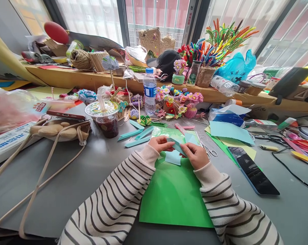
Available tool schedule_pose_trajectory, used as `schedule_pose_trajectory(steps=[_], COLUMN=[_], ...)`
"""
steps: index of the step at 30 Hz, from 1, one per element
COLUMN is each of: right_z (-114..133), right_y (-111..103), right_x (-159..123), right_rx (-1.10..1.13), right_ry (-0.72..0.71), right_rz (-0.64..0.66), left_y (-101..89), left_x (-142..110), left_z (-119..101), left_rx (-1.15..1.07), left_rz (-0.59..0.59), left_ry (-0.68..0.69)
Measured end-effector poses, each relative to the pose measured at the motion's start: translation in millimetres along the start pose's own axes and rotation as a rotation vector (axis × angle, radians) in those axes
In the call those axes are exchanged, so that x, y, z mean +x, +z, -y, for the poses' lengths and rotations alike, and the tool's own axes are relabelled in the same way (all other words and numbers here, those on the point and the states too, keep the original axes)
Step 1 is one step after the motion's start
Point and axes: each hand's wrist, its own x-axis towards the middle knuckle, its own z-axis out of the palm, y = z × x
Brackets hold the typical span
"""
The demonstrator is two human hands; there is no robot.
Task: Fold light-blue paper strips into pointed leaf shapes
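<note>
Between my two hands I hold a folded strip of light blue paper [176,145], just above the green sheet [178,197]. My left hand [162,144] pinches its left end, and my right hand [195,154] grips its right end. Below the strip lies a small light blue paper piece [173,158]. Another blue piece [191,138] shows behind my right fingers. To the left, several folded blue strips [137,142] rest on the grey table. Small scissors [210,151] lie right of my right hand, partly hidden by it.
A drink cup with a straw [106,124] and a beige bag [59,131] stand left. A water bottle [150,92] is upright behind the strips. On the right lie a phone [252,170], blue paper sheets [230,132] and black-handled scissors [271,139]. Crochet flowers [179,98] line the back.
</note>
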Motion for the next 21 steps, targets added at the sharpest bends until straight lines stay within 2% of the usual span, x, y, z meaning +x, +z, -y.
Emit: schedule_pose_trajectory(steps=[10,21], right_z=[-3.0,0.2], right_y=[-0.1,-0.8], right_x=[1.4,-0.2], right_rx=[0.015,-0.157], right_ry=[0.013,-0.167], right_rz=[-0.009,-0.082], left_y=[0.6,-0.2], left_x=[-0.6,0.2], left_z=[-0.7,1.5], left_rx=[-0.007,0.104], left_rz=[0.046,0.060], left_ry=[0.012,-0.027])
